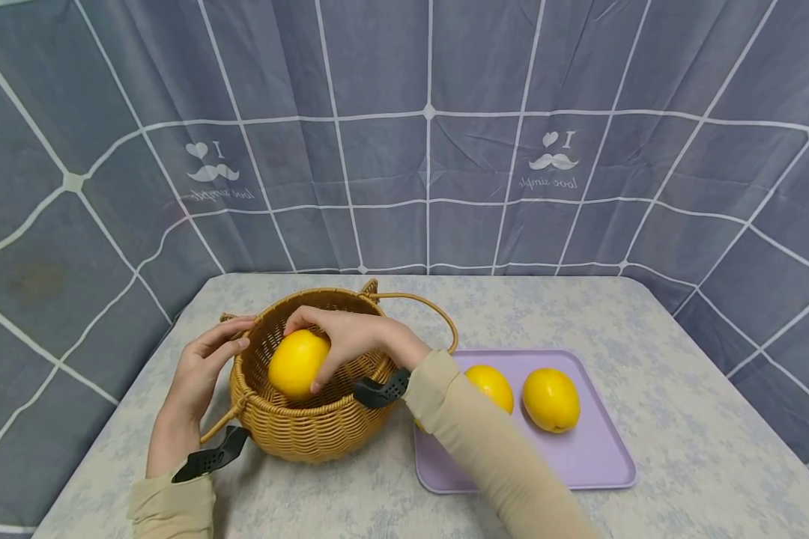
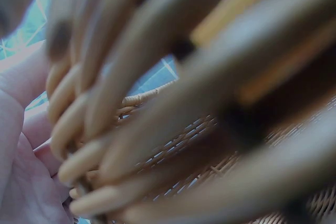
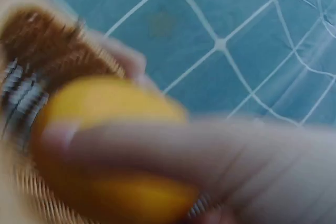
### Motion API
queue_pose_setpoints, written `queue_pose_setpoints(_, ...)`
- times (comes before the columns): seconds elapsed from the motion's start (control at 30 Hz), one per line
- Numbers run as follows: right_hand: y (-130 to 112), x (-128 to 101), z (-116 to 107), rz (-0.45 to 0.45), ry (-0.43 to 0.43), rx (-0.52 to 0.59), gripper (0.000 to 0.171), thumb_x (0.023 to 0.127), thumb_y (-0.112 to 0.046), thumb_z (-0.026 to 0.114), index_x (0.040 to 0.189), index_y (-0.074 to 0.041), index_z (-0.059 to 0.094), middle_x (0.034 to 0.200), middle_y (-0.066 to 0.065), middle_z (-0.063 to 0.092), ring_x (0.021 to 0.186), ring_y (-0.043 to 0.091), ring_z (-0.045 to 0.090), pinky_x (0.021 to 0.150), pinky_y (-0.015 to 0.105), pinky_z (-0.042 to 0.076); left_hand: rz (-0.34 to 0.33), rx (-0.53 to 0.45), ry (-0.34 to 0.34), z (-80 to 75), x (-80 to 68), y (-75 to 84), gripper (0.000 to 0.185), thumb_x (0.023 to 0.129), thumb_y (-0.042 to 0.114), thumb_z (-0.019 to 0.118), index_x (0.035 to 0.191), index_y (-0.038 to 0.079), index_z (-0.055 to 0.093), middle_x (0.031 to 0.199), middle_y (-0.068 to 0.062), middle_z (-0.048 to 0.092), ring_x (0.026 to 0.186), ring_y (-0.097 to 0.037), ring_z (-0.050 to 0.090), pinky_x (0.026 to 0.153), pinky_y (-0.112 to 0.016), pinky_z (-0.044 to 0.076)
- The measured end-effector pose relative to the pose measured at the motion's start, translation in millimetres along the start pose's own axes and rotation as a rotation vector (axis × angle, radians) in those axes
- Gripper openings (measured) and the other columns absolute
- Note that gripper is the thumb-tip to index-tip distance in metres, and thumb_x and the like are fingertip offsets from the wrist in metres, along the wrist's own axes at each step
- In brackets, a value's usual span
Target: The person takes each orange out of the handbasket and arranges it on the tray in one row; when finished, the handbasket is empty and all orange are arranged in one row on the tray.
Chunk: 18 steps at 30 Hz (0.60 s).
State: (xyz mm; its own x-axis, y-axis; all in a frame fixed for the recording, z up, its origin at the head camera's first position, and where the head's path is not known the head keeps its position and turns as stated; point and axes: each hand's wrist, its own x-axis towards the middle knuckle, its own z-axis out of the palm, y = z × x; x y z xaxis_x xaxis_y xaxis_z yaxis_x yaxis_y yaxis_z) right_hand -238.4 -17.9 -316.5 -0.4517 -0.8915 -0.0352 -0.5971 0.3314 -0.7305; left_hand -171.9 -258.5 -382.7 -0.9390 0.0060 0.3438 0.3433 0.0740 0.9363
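My right hand point(image 1: 350, 337) reaches over the wicker basket point(image 1: 310, 438) and grips a round yellow fruit point(image 1: 295, 367), thumb on the near side and fingers over the far side. In the right wrist view the thumb point(image 3: 126, 145) lies across the same fruit point(image 3: 121, 98). Seen from the head, the fruit sits within the basket's opening. My left hand point(image 1: 198, 374) holds the basket's left rim, fingertips and thumb tip at the edge. In the left wrist view blurred wicker point(image 2: 157, 129) hides part of that hand's fingers.
A purple tray point(image 1: 607, 457) lies right of the basket with a yellow fruit point(image 1: 551, 400) and another point(image 1: 491, 385) partly behind my right sleeve. A yellow sliver shows by the tray's left edge. The basket's thin handle point(image 1: 421, 299) loops toward the tray. A grey-blue curtain point(image 1: 391, 165) hangs behind the table.
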Motion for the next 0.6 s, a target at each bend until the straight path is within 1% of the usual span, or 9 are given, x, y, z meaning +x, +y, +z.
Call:
queue_pose_setpoints(0.13,1.5,-12.2,-5.6,-0.022,0.065,0.039,0.074,0.065,-0.022,0.088,0.123,-0.023,0.042,0.125,-0.005,0.044,0.113,0.007,0.045,0.092,0.022,0.042,-0.013,0.038,0.017,1.3,-0.4,0.8,0.032,0.094,0.015,0.058,0.122,-0.001,0.06,0.12,0.01,0.056,0.122,-0.008,0.039,0.089,-0.013,0.037)
queue_pose_setpoints(0.27,2.0,-24.6,-10.1,-0.034,0.119,0.066,0.079,0.065,-0.025,0.087,0.129,-0.026,0.04,0.13,-0.005,0.041,0.113,0.008,0.045,0.092,0.025,0.043,-0.034,0.066,0.032,2.0,-0.8,1.8,0.034,0.094,0.018,0.059,0.123,0.001,0.06,0.12,0.011,0.055,0.124,-0.008,0.037,0.089,-0.011,0.035)
queue_pose_setpoints(0.4,1.7,-37.6,-12.2,-0.075,0.157,0.091,0.085,0.067,-0.024,0.086,0.136,-0.022,0.038,0.136,-0.004,0.039,0.114,0.01,0.047,0.092,0.028,0.044,-0.035,0.066,0.034,2.1,-1.2,1.8,0.034,0.094,0.018,0.059,0.123,0.002,0.06,0.12,0.012,0.055,0.123,-0.007,0.038,0.089,-0.012,0.036)
queue_pose_setpoints(0.5,1.3,-49.1,-12.1,-0.078,0.19,0.159,0.084,0.067,-0.022,0.086,0.137,-0.022,0.039,0.137,-0.006,0.038,0.11,0.013,0.051,0.09,0.03,0.046,-0.021,0.052,0.026,2.1,-1.2,1.4,0.033,0.094,0.017,0.059,0.123,0.001,0.06,0.12,0.012,0.056,0.122,-0.006,0.039,0.089,-0.013,0.036)
queue_pose_setpoints(0.6,0.0,-62.6,-12.3,-0.049,0.234,0.232,0.082,0.067,-0.022,0.086,0.135,-0.027,0.042,0.134,-0.009,0.04,0.106,0.015,0.054,0.087,0.032,0.049,-0.004,0.039,0.015,1.9,-1.1,0.9,0.032,0.095,0.015,0.058,0.123,0.001,0.06,0.12,0.012,0.056,0.122,-0.005,0.039,0.088,-0.014,0.037)
